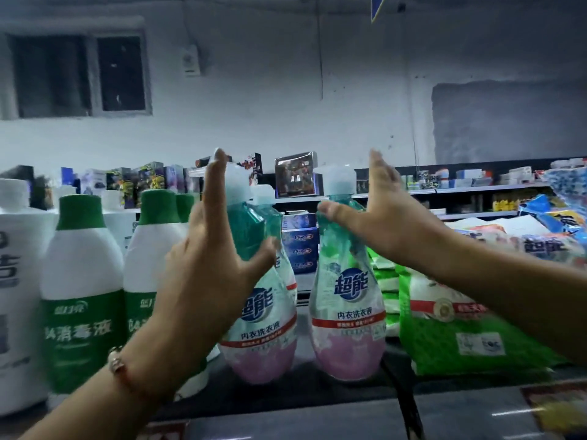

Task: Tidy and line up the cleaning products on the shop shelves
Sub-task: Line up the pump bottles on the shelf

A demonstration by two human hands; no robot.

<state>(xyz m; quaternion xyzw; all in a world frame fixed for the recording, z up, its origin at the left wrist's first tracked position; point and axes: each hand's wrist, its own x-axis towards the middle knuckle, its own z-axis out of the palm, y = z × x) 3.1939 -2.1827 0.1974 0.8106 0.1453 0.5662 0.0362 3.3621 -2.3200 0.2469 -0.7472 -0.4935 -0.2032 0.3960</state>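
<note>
Two teal-necked laundry detergent bottles upright on the dark shop shelf [349, 392], white caps up, pink at the base: left bottle [263, 328] at 6 o'clock of frame centre, right bottle [347, 300] just beside it toward 4 o'clock, a narrow gap between them. Left hand [209, 255] raised flat against the left bottle's near side, fingers straight and pointing to 12 o'clock, thumb spread across its neck, nothing gripped. Right hand [378, 214] likewise flat and open, fingers extended upward at the right bottle's 3 o'clock side, thumb tip touching its neck. A third matching bottle [270, 214] partly hidden behind the left one. At 9 o'clock, green-and-white disinfectant bottles [82, 281] in a row; at 3 o'clock, green washing powder bags [451, 328] stacked.
</note>
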